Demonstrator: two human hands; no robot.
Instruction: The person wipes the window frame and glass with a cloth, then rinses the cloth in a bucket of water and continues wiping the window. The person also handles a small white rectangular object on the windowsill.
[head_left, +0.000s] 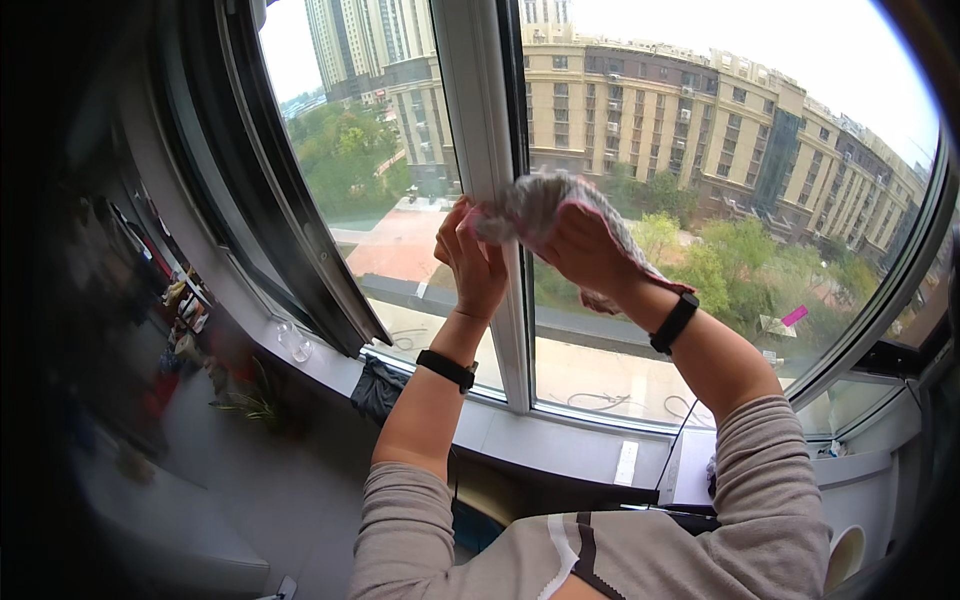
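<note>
A grey cloth with pink edging (541, 201) is bunched against the white window mullion (480, 112) and the edge of the right pane. My right hand (589, 251) grips the cloth, and part of it hangs down behind the wrist. On the left side of the mullion, my left hand (476, 259) pinches the cloth's other end between thumb and fingers. Both wrists wear black bands. Behind the hands, the window glass (720, 165) shows buildings and trees outside.
On the windowsill (480, 429) are a clear glass container (294, 343), a dark plastic bag (379, 390) and a white power strip or remote (626, 463). A dark-framed sash (300, 202) stands at the left. A plant (259, 401) is below left; a thin cable rises near the sill's right part.
</note>
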